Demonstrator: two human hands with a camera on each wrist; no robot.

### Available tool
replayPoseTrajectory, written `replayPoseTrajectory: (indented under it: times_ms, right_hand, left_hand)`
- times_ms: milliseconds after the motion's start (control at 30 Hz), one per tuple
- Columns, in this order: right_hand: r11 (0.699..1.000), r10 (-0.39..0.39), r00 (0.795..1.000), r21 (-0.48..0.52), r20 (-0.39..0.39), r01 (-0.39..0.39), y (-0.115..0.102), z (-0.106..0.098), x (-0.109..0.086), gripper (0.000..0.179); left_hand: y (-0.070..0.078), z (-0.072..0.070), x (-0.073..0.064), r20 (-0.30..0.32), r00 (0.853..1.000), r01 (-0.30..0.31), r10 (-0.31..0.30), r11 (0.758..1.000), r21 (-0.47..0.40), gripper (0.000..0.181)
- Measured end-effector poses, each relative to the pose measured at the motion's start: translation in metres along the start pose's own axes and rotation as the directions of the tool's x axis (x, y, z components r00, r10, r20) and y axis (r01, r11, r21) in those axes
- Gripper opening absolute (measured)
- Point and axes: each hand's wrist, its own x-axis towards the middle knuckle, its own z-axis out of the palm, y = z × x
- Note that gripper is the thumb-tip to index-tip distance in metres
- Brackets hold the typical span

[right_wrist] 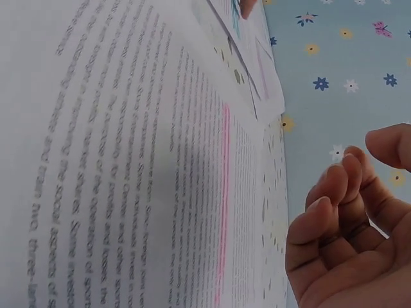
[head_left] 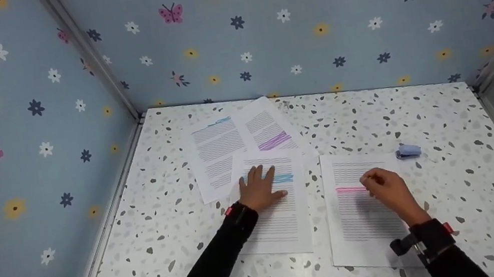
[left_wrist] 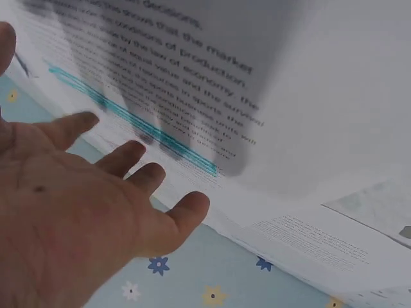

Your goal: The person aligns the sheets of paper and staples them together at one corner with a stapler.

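My left hand [head_left: 260, 192] spreads its fingers over a printed sheet [head_left: 283, 228] with blue highlighter strokes, also seen in the left wrist view. Whether the fingertips touch the paper is hard to tell. To the right, my right hand [head_left: 385, 187] hovers above another printed page [head_left: 363, 250] with a pink highlighted line. In the right wrist view, that hand's fingers [right_wrist: 327, 186] are loosely bent, the thumb stands apart, and nothing shows between them. A small pale-blue stapler [head_left: 408, 151] lies just beyond the page's upper right corner.
Behind the left sheet lie two overlapping pages, one with a blue-marked top line [head_left: 214, 139] and one with purple strokes [head_left: 267, 122]. Everything rests on a speckled white table [head_left: 156, 256]. Blue flowered panels [head_left: 258, 30] enclose its back and sides.
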Motion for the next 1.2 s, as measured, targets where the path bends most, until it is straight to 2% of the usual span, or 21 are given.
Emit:
replayPoseTrajectory:
  times_ms: [100,167,267,400,533,633,700,800,867,1000,1100,1200]
  right_hand:
    - [0.996,0.049,0.999,0.072,0.022,-0.050,-0.014,0.009,0.009,0.044]
    - [0.983,0.088,0.995,0.154,0.054,-0.096,-0.025,0.015,0.015,0.051]
    - [0.945,0.137,0.983,0.280,0.123,-0.167,-0.038,0.027,0.027,0.059]
    - [0.875,0.191,0.957,0.404,0.218,-0.266,-0.046,0.046,0.043,0.062]
    - [0.808,0.253,0.929,0.469,0.272,-0.357,-0.046,0.064,0.054,0.066]
    - [0.760,0.303,0.900,0.490,0.314,-0.427,-0.043,0.076,0.059,0.065]
    - [0.736,0.328,0.879,0.489,0.347,-0.468,-0.041,0.082,0.060,0.062]
    - [0.710,0.364,0.856,0.487,0.366,-0.510,-0.039,0.088,0.062,0.057]
    - [0.704,0.376,0.851,0.485,0.366,-0.519,-0.039,0.090,0.063,0.055]
    - [0.701,0.386,0.850,0.486,0.357,-0.523,-0.041,0.091,0.064,0.054]
    - [0.707,0.386,0.852,0.480,0.354,-0.520,-0.041,0.092,0.063,0.054]
    - [0.709,0.380,0.855,0.483,0.353,-0.514,-0.039,0.093,0.063,0.054]
  left_hand:
    - [-0.009,-0.016,0.005,-0.034,0.998,0.054,-0.058,0.993,-0.106,0.071]
    - [-0.020,-0.030,0.010,-0.065,0.993,0.088,-0.102,0.977,-0.195,0.065]
    - [-0.041,-0.052,0.012,-0.063,0.982,0.143,-0.175,0.926,-0.351,0.059]
    - [-0.068,-0.070,0.007,0.013,0.963,0.245,-0.270,0.853,-0.461,0.056]
    - [-0.085,-0.072,0.003,0.092,0.930,0.351,-0.355,0.789,-0.505,0.063]
    - [-0.090,-0.068,0.001,0.151,0.905,0.408,-0.397,0.716,-0.567,0.068]
    - [-0.091,-0.065,0.001,0.179,0.894,0.428,-0.411,0.669,-0.608,0.069]
    - [-0.091,-0.061,-0.001,0.198,0.882,0.446,-0.427,0.623,-0.642,0.070]
    - [-0.092,-0.060,-0.001,0.198,0.878,0.452,-0.437,0.615,-0.646,0.069]
    - [-0.091,-0.061,0.000,0.199,0.872,0.460,-0.447,0.613,-0.642,0.069]
    - [-0.091,-0.061,0.000,0.207,0.876,0.456,-0.435,0.610,-0.649,0.068]
    - [-0.090,-0.057,0.001,0.205,0.881,0.452,-0.427,0.628,-0.633,0.066]
